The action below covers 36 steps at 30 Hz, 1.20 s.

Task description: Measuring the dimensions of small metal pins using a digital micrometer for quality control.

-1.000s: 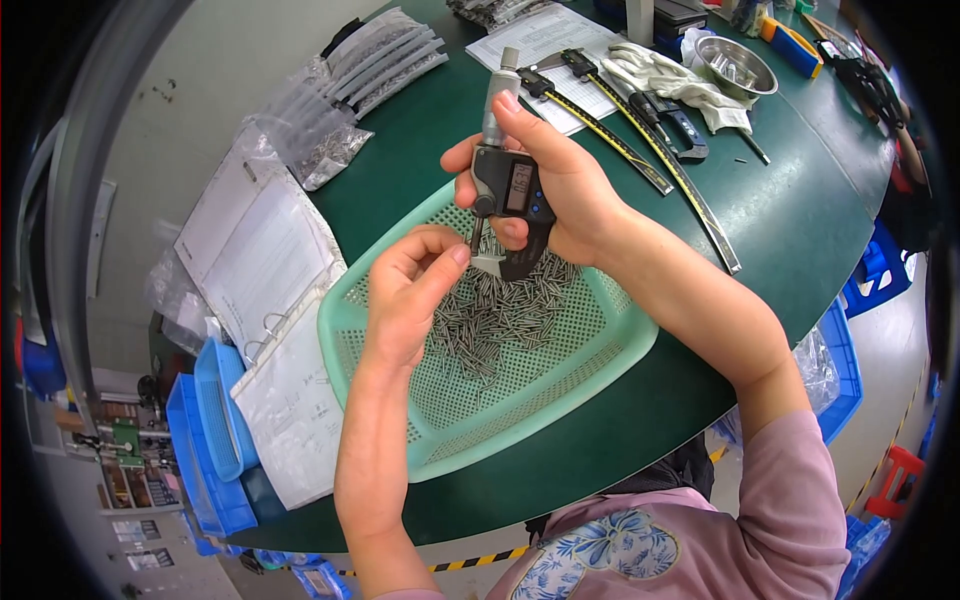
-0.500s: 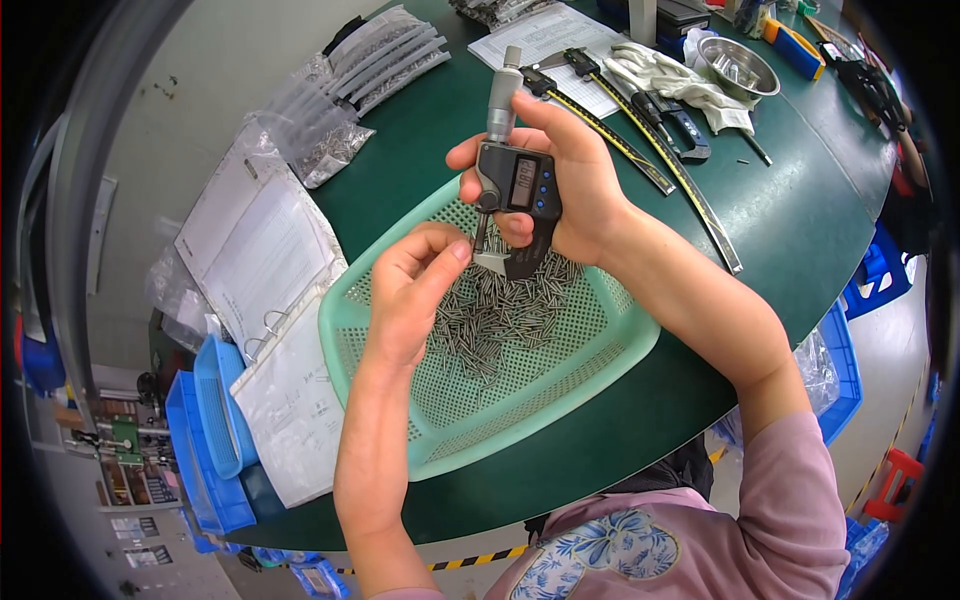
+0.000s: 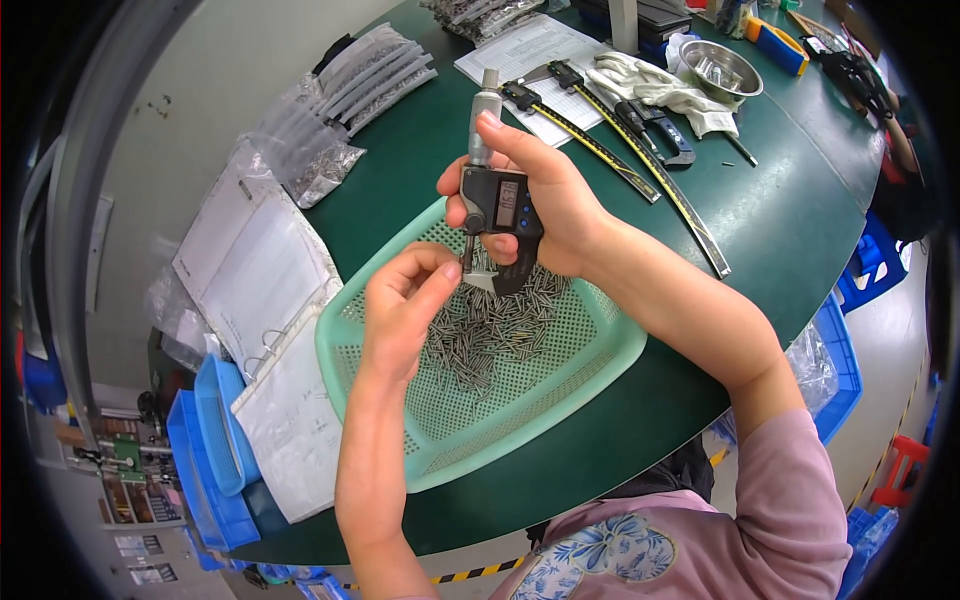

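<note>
My right hand point(image 3: 560, 195) grips a digital micrometer point(image 3: 507, 215) with a grey thimble at its top and a small display on its dark frame. The thumb rests against the thimble. Beside the micrometer's jaws, my left hand point(image 3: 405, 305) is closed, thumb and forefinger pinched at the measuring gap. A small metal pin seems to be between those fingertips, largely hidden. Both hands are above a mint-green perforated plastic basket point(image 3: 480, 455), in which a heap of small metal pins point(image 3: 490, 335) lies.
An open ring binder point(image 3: 265, 270) and stacked blue trays point(image 3: 215, 440) lie to the left. Bags of small parts point(image 3: 375, 75) are behind. Two digital calipers point(image 3: 640, 160), white gloves point(image 3: 655, 90), another micrometer point(image 3: 665, 135) and a metal bowl point(image 3: 720, 70) occupy the far right.
The display reading on the micrometer has changed. The whole view has shifted slightly, and both hands keep nearly the same pose at the jaws.
</note>
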Available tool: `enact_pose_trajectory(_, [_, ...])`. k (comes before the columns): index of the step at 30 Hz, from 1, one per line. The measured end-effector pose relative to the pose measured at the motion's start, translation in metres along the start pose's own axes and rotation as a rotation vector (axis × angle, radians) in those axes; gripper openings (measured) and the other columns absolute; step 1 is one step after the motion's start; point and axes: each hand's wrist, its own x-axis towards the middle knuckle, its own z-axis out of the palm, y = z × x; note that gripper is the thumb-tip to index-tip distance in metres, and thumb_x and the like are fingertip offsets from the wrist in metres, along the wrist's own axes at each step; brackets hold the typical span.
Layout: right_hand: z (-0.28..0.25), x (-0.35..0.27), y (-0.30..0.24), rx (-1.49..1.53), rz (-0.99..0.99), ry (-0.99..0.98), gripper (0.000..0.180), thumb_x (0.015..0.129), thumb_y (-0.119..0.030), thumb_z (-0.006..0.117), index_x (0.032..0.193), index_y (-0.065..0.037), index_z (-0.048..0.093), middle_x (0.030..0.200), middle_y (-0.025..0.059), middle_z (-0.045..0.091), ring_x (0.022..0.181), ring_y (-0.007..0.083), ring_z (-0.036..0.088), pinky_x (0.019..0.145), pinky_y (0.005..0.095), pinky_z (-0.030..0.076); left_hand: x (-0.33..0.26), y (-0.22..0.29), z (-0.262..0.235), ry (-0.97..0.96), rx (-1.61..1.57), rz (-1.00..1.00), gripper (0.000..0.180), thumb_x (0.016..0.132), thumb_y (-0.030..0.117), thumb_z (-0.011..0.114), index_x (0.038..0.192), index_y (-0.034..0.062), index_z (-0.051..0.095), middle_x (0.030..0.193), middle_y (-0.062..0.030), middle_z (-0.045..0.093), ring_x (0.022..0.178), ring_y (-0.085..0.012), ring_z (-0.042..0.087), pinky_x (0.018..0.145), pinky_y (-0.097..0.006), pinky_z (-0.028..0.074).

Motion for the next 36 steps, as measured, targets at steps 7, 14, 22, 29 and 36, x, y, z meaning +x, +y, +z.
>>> enact_pose_trajectory(7, [0.003,0.001,0.001,0.025,0.013,0.064,0.059,0.090,-0.051,0.025,0.094,0.000,0.056,0.071,0.0080,0.057,0.044,0.0110,0.044,0.041,0.0223,0.036,0.003,-0.004,-0.008,0.211,0.043,-0.059,0.010,0.080,0.008,0.060,0.084,-0.0010,0.061,0.083,-0.0010,0.056,0.075,-0.0075,0.049,0.069,-0.023,0.039])
enact_pose_trajectory(14, [0.001,0.001,0.002,0.045,0.016,0.038,0.060,0.089,-0.052,0.025,0.094,0.000,0.055,0.071,0.0079,0.057,0.045,0.0108,0.044,0.041,0.0225,0.036,-0.002,0.000,0.001,0.154,-0.076,-0.087,0.019,0.085,0.016,0.057,0.093,-0.0002,0.061,0.092,-0.0056,0.059,0.086,-0.0138,0.054,0.079,-0.031,0.043])
enact_pose_trajectory(22, [0.003,-0.001,-0.001,0.062,-0.010,0.054,0.057,0.090,-0.045,0.023,0.087,0.001,0.057,0.067,0.0095,0.058,0.043,0.0119,0.042,0.041,0.0240,0.036,-0.001,-0.002,0.000,0.051,-0.066,-0.065,0.016,0.084,0.016,0.057,0.089,0.0017,0.062,0.090,-0.0030,0.058,0.084,-0.0118,0.052,0.078,-0.028,0.042])
enact_pose_trajectory(29, [-0.002,0.001,0.002,0.076,-0.009,-0.009,0.059,0.085,-0.054,0.034,0.090,0.001,0.056,0.069,0.0083,0.057,0.043,0.0113,0.046,0.039,0.0222,0.037,0.000,-0.001,0.000,0.046,-0.020,0.019,0.011,0.081,0.009,0.061,0.082,-0.0027,0.063,0.082,-0.0032,0.057,0.077,-0.0097,0.050,0.071,-0.025,0.038])
enact_pose_trajectory(36, [0.002,0.001,0.001,0.015,-0.029,0.050,0.056,0.083,-0.054,0.041,0.088,0.000,0.056,0.067,0.0078,0.057,0.041,0.0109,0.045,0.037,0.0218,0.036,-0.002,0.002,0.001,0.046,0.011,0.040,0.011,0.080,0.007,0.062,0.086,-0.0019,0.063,0.083,-0.0020,0.057,0.076,-0.0078,0.050,0.069,-0.023,0.039])
